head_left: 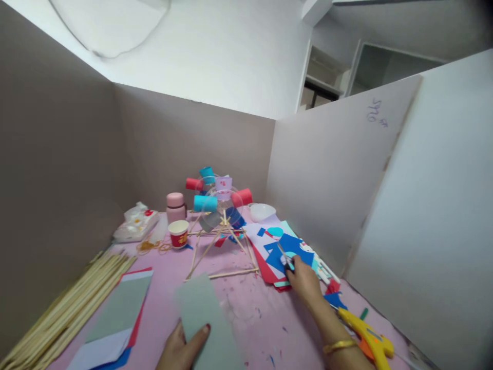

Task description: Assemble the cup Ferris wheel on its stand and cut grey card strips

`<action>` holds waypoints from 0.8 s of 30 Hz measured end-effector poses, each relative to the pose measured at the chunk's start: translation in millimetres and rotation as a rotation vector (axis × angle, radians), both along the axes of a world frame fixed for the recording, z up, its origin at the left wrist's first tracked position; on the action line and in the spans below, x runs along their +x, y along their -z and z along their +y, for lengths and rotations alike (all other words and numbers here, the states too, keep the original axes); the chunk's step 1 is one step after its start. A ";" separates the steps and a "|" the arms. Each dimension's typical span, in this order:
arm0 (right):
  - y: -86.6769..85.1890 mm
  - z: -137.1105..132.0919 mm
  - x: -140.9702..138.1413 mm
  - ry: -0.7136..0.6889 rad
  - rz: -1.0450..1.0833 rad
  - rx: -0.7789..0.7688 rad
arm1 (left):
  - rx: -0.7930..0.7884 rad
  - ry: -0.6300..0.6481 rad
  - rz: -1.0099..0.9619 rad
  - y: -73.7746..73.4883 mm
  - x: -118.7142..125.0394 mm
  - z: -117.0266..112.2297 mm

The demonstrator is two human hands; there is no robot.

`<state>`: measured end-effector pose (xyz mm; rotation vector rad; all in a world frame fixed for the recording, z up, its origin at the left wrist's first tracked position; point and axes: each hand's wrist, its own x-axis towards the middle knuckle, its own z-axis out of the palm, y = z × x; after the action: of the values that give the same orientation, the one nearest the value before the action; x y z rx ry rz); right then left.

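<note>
My left hand (181,347) holds a grey-green sheet of paper (208,321) near the front of the pink table, thumb on top of the sheet. My right hand (304,280) reaches out to a pile of coloured paper (283,246) at the right and is closed on a small pair of scissors (285,258) lying on the blue sheet. A gold bangle sits on that wrist. A model wheel of wooden sticks (219,246) with small coloured paper cups (215,192) stands at the middle back.
A bundle of wooden sticks (69,308) lies at the left beside more paper sheets (115,318). A red-and-white paper cup (179,233), pink flask (175,205), tissue pack (135,223) and white bowl (262,210) stand at the back. A yellow glue gun (367,334) lies at the right. Partition boards enclose the table.
</note>
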<state>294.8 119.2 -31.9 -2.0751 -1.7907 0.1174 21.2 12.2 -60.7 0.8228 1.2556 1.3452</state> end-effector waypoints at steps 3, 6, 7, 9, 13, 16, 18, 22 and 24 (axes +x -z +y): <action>7.0 9.6 0.4 -0.004 -0.069 -0.066 | 0.064 0.023 -0.020 -7.5 1.4 -9.1; 19.0 20.1 3.1 -0.029 -0.119 -0.123 | 0.105 0.041 -0.057 -7.3 0.9 -11.9; 22.6 23.9 4.9 -0.044 -0.129 -0.135 | 0.111 0.036 -0.063 -5.4 -0.3 -11.2; 27.7 31.3 9.4 -0.081 -0.137 -0.146 | 0.118 0.023 -0.067 -0.8 -3.7 -8.9; 28.7 41.4 17.5 -0.145 -0.126 -0.147 | 0.130 0.013 -0.047 1.5 -10.1 -6.6; 23.5 42.4 17.8 -0.129 -0.115 -0.115 | 0.130 -0.008 -0.022 -3.8 -11.9 -7.7; 18.1 39.0 13.2 -0.109 -0.103 -0.073 | 0.112 -0.017 -0.003 -6.9 -12.2 -8.0; 10.0 18.4 -11.5 -0.179 -0.010 0.030 | 0.115 -0.008 -0.023 -5.3 -11.1 -5.6; 11.9 0.6 -30.3 -0.292 0.083 0.041 | 0.105 0.007 -0.051 -2.2 -9.7 -3.7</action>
<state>264.6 119.8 -43.8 -1.7434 -2.0154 0.2416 11.5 8.5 -58.6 0.8588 1.1495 1.4277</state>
